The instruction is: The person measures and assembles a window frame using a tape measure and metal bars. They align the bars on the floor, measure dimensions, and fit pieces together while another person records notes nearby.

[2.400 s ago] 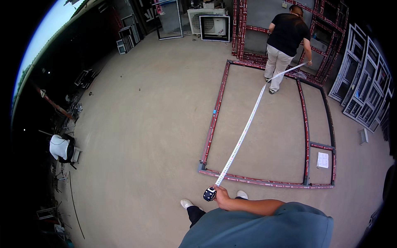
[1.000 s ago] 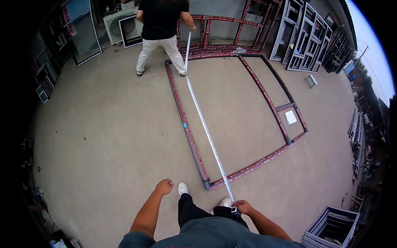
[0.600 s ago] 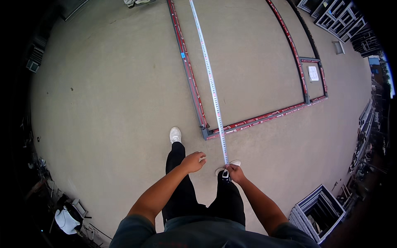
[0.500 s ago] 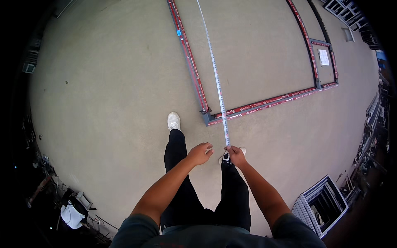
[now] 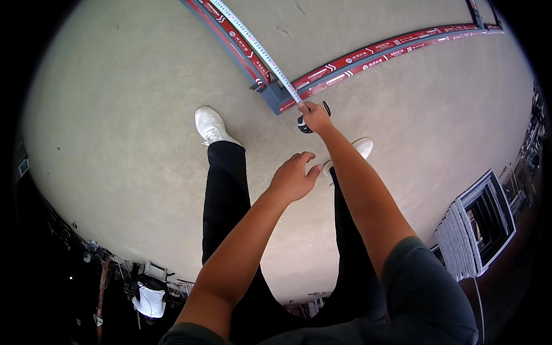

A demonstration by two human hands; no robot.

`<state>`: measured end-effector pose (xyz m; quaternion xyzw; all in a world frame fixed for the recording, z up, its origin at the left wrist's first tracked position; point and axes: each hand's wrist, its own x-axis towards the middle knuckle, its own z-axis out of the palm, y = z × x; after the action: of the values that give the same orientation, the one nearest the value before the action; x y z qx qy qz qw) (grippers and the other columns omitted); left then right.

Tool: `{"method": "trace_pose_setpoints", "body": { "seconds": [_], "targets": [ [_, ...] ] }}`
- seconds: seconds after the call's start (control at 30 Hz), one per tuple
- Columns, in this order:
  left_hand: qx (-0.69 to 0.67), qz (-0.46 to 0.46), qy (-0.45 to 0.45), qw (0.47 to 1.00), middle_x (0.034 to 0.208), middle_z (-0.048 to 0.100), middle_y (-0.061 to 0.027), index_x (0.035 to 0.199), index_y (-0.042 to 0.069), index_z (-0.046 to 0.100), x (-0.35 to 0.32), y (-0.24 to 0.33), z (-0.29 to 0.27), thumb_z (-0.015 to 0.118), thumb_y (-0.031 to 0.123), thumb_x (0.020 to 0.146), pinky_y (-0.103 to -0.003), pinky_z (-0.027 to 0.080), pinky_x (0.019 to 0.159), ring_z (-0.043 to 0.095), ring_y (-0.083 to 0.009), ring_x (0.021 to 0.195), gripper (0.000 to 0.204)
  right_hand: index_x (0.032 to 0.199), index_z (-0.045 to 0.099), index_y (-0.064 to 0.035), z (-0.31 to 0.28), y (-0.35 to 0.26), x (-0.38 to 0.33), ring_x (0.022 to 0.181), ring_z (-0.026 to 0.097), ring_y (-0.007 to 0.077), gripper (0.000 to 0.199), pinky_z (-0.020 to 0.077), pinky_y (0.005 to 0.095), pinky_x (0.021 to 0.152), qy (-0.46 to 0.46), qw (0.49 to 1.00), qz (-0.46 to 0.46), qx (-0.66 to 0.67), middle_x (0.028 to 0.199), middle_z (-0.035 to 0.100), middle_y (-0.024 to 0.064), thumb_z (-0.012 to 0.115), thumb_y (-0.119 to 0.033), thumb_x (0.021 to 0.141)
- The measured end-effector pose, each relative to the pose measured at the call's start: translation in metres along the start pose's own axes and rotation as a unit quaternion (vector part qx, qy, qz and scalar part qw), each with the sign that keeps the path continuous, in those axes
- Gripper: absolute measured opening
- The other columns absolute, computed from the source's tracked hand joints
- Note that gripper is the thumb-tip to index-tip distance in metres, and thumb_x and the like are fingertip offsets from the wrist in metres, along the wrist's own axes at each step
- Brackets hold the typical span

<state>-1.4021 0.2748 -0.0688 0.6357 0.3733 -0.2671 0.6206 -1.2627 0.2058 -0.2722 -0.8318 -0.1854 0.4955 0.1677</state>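
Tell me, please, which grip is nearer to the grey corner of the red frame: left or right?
Right. The right grip holds the tape measure close to the grey corner, to its lower right; the left grip is farther away, below it in the picture, and looks empty.

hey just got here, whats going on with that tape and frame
The right hand grips a tape measure, with its white blade drawn out over the near corner of a red-and-grey frame on the floor. The left hand is empty, fingers loosely bent, apart from the tape. Both white shoes are outside the frame.
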Motion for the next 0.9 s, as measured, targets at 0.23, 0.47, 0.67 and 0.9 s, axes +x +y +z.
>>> {"method": "trace_pose_setpoints", "body": {
  "seconds": [0.23,0.47,0.67,0.9],
  "targets": [
    [-0.07,-0.031,-0.041,0.996,0.128,0.061,-0.0178,0.129,0.004,0.055,0.012,0.009,-0.006,0.057,0.037,0.099,-0.039,0.048,0.095,0.061,-0.0302,0.116,0.045,0.1,0.071,-0.0064,0.045,0.013,0.014,0.096,0.066,0.0374,0.052,0.0493,0.0429,0.087,-0.045,0.997,0.025,0.05,0.096,0.07,0.0195,0.045,-0.051,0.1],
    [-0.065,-0.048,-0.028,0.996,0.129,0.061,-0.0184,0.129,0.003,0.055,0.012,0.014,-0.018,0.056,0.038,0.099,-0.039,0.048,0.096,0.061,-0.0304,0.117,0.046,0.101,0.072,-0.0027,0.053,0.024,0.027,0.095,0.066,0.0357,0.057,0.0482,0.0416,0.089,-0.083,0.991,0.066,0.086,0.095,0.07,0.0212,0.044,-0.053,0.099],
    [-0.054,-0.044,-0.027,0.997,0.129,0.061,-0.0188,0.13,0.004,0.055,0.017,0.008,-0.011,0.056,0.037,0.099,-0.039,0.048,0.096,0.061,-0.0311,0.117,0.046,0.103,0.071,-0.0008,0.051,0.02,0.029,0.097,0.066,0.0354,0.059,0.0476,0.0406,0.091,-0.1,0.986,0.088,0.096,0.098,0.07,0.022,0.044,-0.053,0.099],
    [-0.059,-0.05,-0.022,0.997,0.127,0.062,-0.0173,0.128,0.004,0.056,0.024,0.007,-0.004,0.056,0.035,0.099,-0.039,0.048,0.095,0.062,-0.0311,0.115,0.042,0.103,0.072,-0.0005,0.057,0.027,0.036,0.097,0.066,0.0348,0.059,0.0471,0.04,0.092,-0.112,0.982,0.085,0.127,0.097,0.07,0.0221,0.044,-0.052,0.1]
  ]
}}
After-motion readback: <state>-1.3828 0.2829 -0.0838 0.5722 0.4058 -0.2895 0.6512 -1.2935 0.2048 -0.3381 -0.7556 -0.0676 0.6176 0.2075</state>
